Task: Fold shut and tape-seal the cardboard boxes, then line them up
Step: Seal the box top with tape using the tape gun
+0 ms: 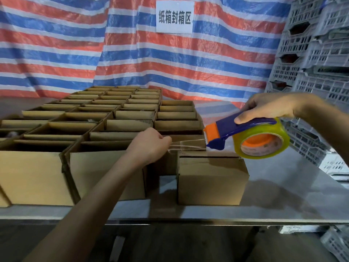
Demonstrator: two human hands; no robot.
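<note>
A small cardboard box (211, 180) with its flaps folded shut stands alone near the front edge of the metal table (283, 195). My right hand (268, 108) grips a blue and orange tape dispenser (245, 137) with a roll of clear tape, held above the box's right end. My left hand (149, 144) pinches the free end of the clear tape strip (187, 146), stretched taut from the dispenser's blade over the box top. To the left, several open cardboard boxes (105, 118) stand in rows across the table.
Grey plastic crates (317, 53) are stacked at the right. A striped red, white and blue tarp (75, 44) with a white paper sign (174, 17) hangs behind. The table's front edge (188, 221) runs below the boxes.
</note>
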